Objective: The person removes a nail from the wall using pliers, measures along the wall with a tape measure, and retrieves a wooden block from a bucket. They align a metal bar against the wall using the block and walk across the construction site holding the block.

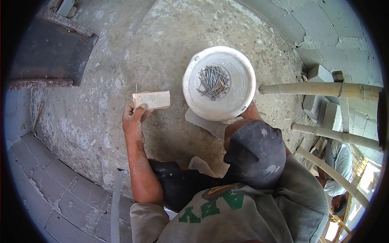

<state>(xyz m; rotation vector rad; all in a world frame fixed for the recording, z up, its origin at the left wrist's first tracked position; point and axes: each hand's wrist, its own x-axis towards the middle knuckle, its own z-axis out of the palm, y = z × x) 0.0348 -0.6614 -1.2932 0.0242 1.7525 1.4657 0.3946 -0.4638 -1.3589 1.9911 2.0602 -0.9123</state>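
Observation:
My left hand is closed on a small pale wooden block, the thumb lying on its upper face. A thin strand sticks up from the block's left end. To the right, a white plastic bucket shows its inside, with a heap of long metal nails at the bottom. Against the bucket's lower right rim is my right hand; it grips there, though its fingers are hidden behind the bucket and the wrist passes behind my knee.
Rough concrete floor surrounds the bucket. Bamboo poles stand at the right beside pale blocks and a block wall. A dark panel lies upper left. Another person is beyond the poles at lower right.

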